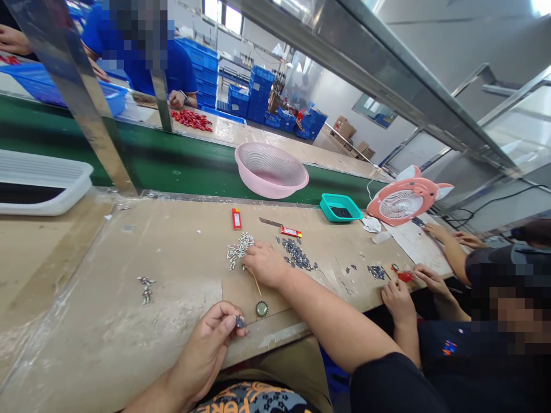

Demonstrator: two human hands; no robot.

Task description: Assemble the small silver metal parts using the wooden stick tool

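Note:
My left hand [210,338] is closed near the table's front edge, pinching a small dark grey piece [240,322] between thumb and fingers. My right hand [267,265] reaches over the edge of a pile of small white and silvery parts [239,249], its fingertips down among them. A thin wooden stick [257,284] points out below the closed fingers of that hand; whether they also hold a part is hidden. Between my hands lies an upturned bottle cap [262,308] with something pale inside. Many dark grey pieces [298,254] lie in a heap just right of my right hand.
Beyond the piles are a red box [236,219], a flat blade [270,222], a teal tray [341,207] and a pink fan [403,201]. A pink basket [272,172] stands on the green belt [193,166]. Co-workers sit at right and across. Few silvery parts [146,288] lie left.

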